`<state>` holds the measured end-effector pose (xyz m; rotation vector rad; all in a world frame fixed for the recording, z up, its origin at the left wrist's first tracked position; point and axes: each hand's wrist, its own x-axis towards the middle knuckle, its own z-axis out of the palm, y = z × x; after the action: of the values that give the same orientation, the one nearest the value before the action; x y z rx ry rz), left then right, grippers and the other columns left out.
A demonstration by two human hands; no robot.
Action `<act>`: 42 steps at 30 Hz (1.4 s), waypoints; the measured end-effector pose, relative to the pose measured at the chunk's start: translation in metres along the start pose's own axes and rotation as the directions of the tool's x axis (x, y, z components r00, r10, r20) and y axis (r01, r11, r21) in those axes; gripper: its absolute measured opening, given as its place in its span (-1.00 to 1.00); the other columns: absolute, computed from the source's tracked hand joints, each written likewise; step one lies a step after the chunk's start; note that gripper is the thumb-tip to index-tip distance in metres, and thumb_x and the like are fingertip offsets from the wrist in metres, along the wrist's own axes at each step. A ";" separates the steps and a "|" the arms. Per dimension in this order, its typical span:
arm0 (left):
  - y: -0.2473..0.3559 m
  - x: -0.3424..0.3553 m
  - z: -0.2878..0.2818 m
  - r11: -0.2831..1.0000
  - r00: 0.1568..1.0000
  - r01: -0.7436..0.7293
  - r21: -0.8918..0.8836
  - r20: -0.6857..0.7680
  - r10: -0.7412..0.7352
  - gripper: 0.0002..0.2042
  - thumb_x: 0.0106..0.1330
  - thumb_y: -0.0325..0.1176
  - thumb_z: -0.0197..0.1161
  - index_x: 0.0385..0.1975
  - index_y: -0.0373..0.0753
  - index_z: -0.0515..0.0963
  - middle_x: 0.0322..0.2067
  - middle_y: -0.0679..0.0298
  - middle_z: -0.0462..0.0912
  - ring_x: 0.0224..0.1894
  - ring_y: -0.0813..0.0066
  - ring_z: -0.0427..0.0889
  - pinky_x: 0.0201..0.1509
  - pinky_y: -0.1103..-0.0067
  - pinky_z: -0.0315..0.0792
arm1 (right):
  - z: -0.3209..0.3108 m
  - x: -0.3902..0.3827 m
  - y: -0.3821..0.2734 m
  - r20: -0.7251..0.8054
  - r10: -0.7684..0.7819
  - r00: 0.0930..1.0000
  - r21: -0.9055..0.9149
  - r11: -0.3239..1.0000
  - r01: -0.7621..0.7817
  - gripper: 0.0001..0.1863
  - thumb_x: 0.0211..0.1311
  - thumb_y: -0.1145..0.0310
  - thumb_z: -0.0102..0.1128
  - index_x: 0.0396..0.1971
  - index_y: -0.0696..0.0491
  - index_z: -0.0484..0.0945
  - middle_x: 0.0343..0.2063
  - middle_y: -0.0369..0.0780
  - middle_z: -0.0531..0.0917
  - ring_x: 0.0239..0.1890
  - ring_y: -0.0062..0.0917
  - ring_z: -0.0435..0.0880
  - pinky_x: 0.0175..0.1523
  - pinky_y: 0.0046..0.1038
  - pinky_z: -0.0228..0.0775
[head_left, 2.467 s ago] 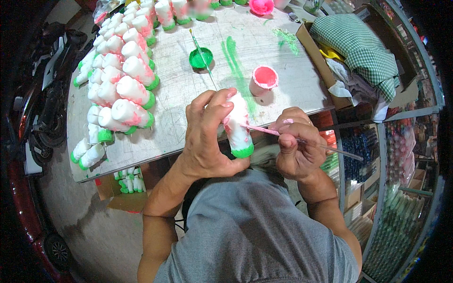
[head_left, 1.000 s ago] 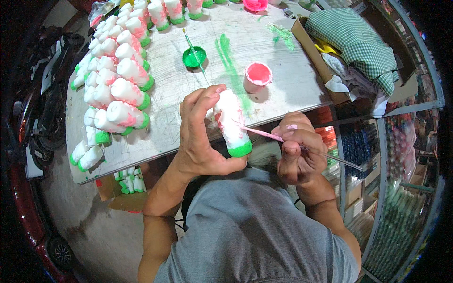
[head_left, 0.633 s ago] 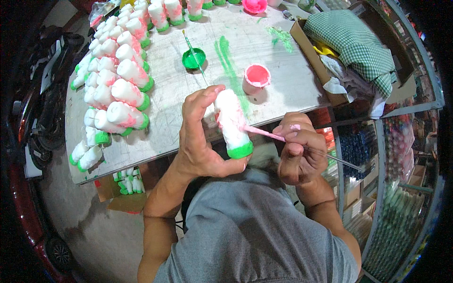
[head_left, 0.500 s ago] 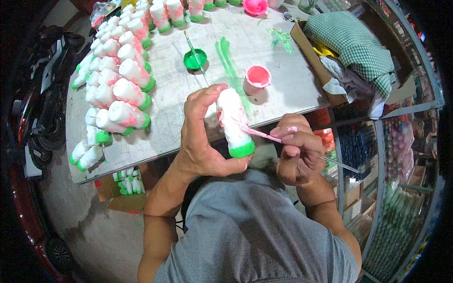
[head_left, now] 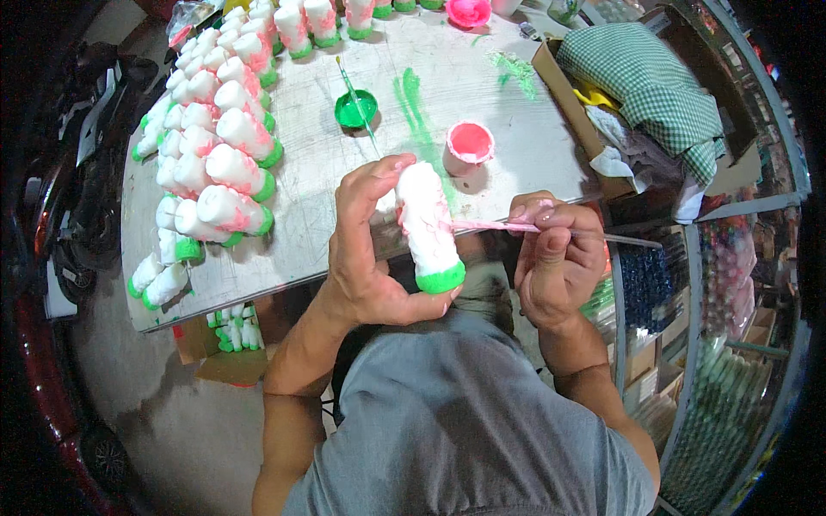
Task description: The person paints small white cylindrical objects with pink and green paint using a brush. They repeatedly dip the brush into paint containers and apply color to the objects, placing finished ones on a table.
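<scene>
My left hand [head_left: 361,262] is closed round the two ends of a white pillar [head_left: 420,211] with pink raised patches and a green base, its thumb at the base and fingertips at the top. My right hand [head_left: 559,262] grips a thin paintbrush [head_left: 482,225] coated in pink, whose tip touches the pillar's right side. Just beyond them a small tub of pink paint [head_left: 470,146] stands on the pale worktable [head_left: 529,159]. Farther back, a clear-handled brush lies across a shallow green paint dish [head_left: 351,112].
Many similar white, pink and green pillars [head_left: 224,129] fill the table's left. A pink dish [head_left: 467,15] sits at the back. A cardboard box with checked cloth [head_left: 632,82] occupies the right. Below are a box of pillars [head_left: 237,331] and shelves [head_left: 714,387]; vehicles [head_left: 86,206] stand at left.
My right hand has moved up and right, and the brush now lies flatter, still touching the pillar. My left hand keeps hold of the pillar, with only slight shifts.
</scene>
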<state>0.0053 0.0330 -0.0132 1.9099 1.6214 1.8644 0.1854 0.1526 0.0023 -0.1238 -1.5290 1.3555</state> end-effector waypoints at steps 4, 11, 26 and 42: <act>0.000 0.002 -0.002 1.000 0.999 -0.018 0.001 0.027 0.018 0.16 -0.27 -0.29 0.66 0.42 -0.26 0.05 0.28 -0.20 0.34 0.34 -0.03 0.37 0.45 0.15 0.17 | 0.002 0.005 0.007 0.013 0.011 1.000 0.087 0.996 -0.012 -0.76 0.53 0.27 0.12 -0.11 0.16 0.42 -0.23 -0.06 0.63 -0.16 -0.36 0.61 0.00 -0.33 0.47; 0.001 0.002 -0.003 0.999 0.999 -0.035 -0.028 0.019 0.035 0.04 -0.28 -0.41 0.61 0.35 -0.17 0.16 0.27 -0.18 0.40 0.29 -0.16 0.42 0.39 0.08 0.25 | 0.008 0.006 0.012 0.024 0.026 0.999 0.158 0.987 -0.030 -0.77 0.54 0.29 0.10 -0.09 0.17 0.43 -0.22 -0.05 0.64 -0.14 -0.37 0.62 0.03 -0.33 0.48; -0.003 -0.001 -0.007 0.999 0.997 -0.002 -0.053 0.077 0.006 0.15 -0.26 -0.46 0.61 0.46 -0.15 0.06 0.35 -0.23 0.27 0.41 -0.05 0.31 0.49 0.16 0.13 | 0.005 0.009 0.007 0.021 0.016 1.000 -0.035 0.999 -0.015 -0.75 0.53 0.27 0.09 -0.18 0.18 0.42 -0.33 -0.09 0.60 -0.27 -0.36 0.55 -0.07 -0.26 0.40; 0.002 0.005 -0.002 0.999 0.996 0.012 0.050 0.092 -0.017 0.00 -0.28 -0.43 0.55 0.33 -0.26 0.20 0.28 -0.23 0.36 0.32 -0.21 0.39 0.42 0.14 0.25 | -0.004 -0.005 0.009 -0.095 0.024 0.995 0.187 0.982 -0.006 -0.73 0.49 0.28 0.19 -0.14 0.20 0.44 -0.29 -0.04 0.64 -0.23 -0.33 0.63 -0.04 -0.32 0.49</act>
<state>0.0039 0.0335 -0.0077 1.9658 1.6640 1.7188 0.1857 0.1554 -0.0083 -0.0826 -1.3154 1.4765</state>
